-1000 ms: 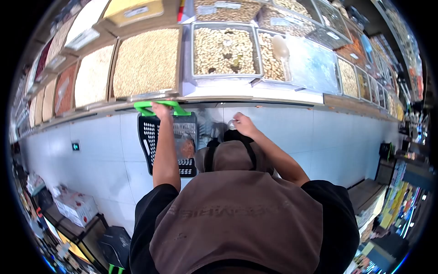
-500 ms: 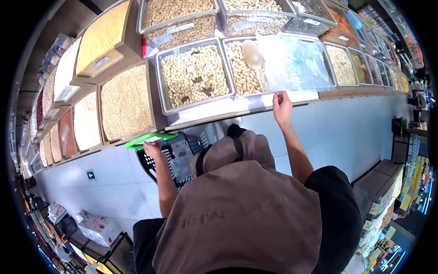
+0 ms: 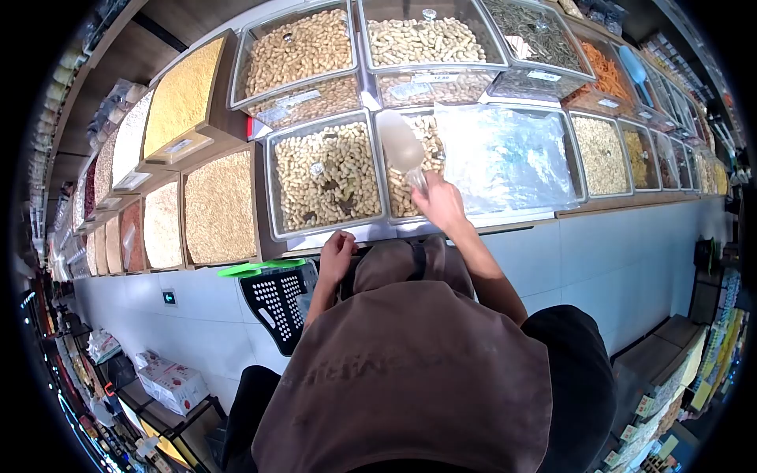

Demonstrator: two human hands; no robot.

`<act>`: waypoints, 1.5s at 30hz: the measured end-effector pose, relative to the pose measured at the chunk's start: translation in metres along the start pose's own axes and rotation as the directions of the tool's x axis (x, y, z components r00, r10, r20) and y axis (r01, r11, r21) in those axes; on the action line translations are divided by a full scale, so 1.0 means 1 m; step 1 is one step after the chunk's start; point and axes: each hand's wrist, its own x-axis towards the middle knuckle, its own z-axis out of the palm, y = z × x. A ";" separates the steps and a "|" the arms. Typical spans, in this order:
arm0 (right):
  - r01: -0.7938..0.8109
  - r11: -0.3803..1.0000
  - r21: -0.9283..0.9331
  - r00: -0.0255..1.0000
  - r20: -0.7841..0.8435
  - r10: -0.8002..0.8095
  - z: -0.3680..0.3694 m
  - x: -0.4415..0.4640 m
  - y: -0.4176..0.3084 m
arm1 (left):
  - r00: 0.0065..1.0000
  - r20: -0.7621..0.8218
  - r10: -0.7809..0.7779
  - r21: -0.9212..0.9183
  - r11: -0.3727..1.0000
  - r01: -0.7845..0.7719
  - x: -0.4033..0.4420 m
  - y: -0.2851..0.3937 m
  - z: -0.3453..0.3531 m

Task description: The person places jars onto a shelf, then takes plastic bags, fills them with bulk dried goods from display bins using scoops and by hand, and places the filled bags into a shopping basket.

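Note:
My right hand (image 3: 441, 203) is closed round the handle of a pale translucent scoop (image 3: 402, 142), whose bowl lies over a bin of peanuts in the shell (image 3: 430, 138). Beside it, a clear plastic bag (image 3: 505, 162) lies flat across the right part of that bin and beyond. My left hand (image 3: 339, 246), fingers curled in with nothing visible in them, is at the front edge of the neighbouring peanut bin (image 3: 327, 173). Below and to its left is a black basket (image 3: 277, 303) with a green handle (image 3: 260, 268).
Behind stand raised bins of peanuts (image 3: 300, 51), dark dried strips (image 3: 528, 31) and orange shreds (image 3: 603, 71). Wooden grain bins (image 3: 221, 193) run off to the left. A white printed carton (image 3: 173, 385) is at lower left. Pale floor tiles (image 3: 615, 260) show on the right.
My right hand has moved left from the front edge by the bag and taken hold of the scoop. My left hand has let go of the green basket handle and moved up and right.

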 end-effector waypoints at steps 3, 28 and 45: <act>0.227 0.947 0.228 0.973 -0.094 -0.211 -0.042 0.011 -0.033 | 1.000 -0.005 0.016 0.052 0.999 -0.016 0.003 0.005 0.002; -0.186 0.980 -0.075 0.884 -0.447 0.133 -0.082 0.071 0.082 | 0.998 0.061 -0.002 -0.064 0.998 0.005 0.006 0.057 0.026; -0.200 0.969 -0.146 0.816 -0.572 0.082 -0.047 -0.041 0.167 | 0.739 0.594 0.318 -0.007 0.921 -0.390 0.068 0.166 0.144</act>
